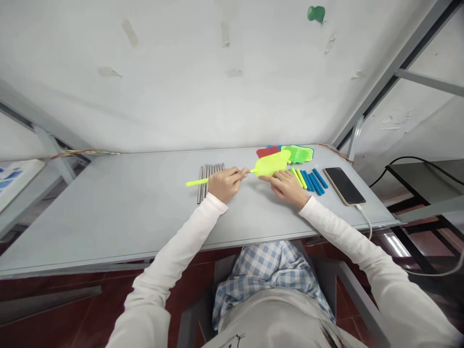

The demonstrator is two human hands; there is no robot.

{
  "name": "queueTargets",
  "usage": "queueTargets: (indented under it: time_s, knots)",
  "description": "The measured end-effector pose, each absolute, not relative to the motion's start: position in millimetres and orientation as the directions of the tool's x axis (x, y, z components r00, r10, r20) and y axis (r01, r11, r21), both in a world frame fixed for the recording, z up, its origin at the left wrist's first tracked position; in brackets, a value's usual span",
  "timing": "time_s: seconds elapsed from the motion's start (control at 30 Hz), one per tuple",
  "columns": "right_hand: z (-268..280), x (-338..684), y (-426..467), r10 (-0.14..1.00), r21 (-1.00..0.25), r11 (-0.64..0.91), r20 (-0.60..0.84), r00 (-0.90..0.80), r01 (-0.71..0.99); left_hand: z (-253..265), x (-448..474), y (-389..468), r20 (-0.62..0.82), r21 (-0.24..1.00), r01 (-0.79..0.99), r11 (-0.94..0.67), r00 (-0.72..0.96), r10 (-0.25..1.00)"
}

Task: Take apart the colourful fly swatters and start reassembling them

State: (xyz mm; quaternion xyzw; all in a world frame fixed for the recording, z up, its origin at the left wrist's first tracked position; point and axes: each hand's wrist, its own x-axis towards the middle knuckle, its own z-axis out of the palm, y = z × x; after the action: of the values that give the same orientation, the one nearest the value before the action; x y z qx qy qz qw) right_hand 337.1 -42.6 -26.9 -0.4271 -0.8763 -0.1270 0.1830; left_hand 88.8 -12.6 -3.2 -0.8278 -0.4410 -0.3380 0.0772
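A neon-yellow fly swatter lies across both hands, its mesh head (270, 164) to the right and its yellow handle (195, 182) sticking out to the left. My left hand (225, 184) is closed around its thin metal rod, a bit of which shows near the head. With fingers on the lower edge of the mesh head, my right hand (288, 187) grips it; the thumb is mostly hidden. Several metal rods (201, 186) lie side by side under and beside my left hand. Yellow and blue handle grips (316, 182) lie in a row right of my right hand.
Behind the swatter, a pile holds a red swatter head (267, 152) and green heads (300, 154), with blue ones beneath. A phone (344, 185) with a white cable (364, 215) lies at the right. The grey table (119, 203) meets a white wall; metal frame posts stand on both sides.
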Motion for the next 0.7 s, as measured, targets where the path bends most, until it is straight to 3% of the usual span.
queueTargets:
  time_s: [0.23,0.33,0.4,0.47,0.53,0.6,0.67,0.7]
  knots:
    - [11,335,-20,0.772,-0.465,0.628,0.475,-0.422,0.625,-15,94,-21,0.709,-0.022,0.644,-0.765,0.55,0.442]
    - [28,330,-14,0.797,-0.637,0.604,0.494,-0.348,0.479,-16,92,-14,0.744,-0.03,0.644,-0.765,0.525,0.412]
    - [35,331,-13,0.86,-0.783,0.5,0.4,-0.316,0.369,-13,89,-9,0.748,-0.005,0.658,-0.753,0.502,0.434]
    - [42,336,-13,0.887,-0.89,0.368,0.249,-0.389,0.27,-8,84,-7,0.712,0.009,0.67,-0.742,0.517,0.475]
    - [50,343,-14,0.818,-0.91,0.312,0.11,-0.565,0.274,-4,81,-7,0.637,0.008,0.688,-0.725,0.555,0.534]
    - [61,346,-14,0.691,-0.839,0.372,-0.034,-0.722,0.396,-1,81,-9,0.533,0.004,0.707,-0.707,0.597,0.599]
    - [70,340,-13,0.638,-0.659,0.464,-0.216,-0.74,0.592,-1,85,-11,0.431,0.003,0.721,-0.693,0.624,0.652]
    - [72,334,-12,0.669,-0.519,0.491,-0.289,-0.685,0.699,-1,88,-12,0.39,0.0,0.727,-0.687,0.632,0.669]
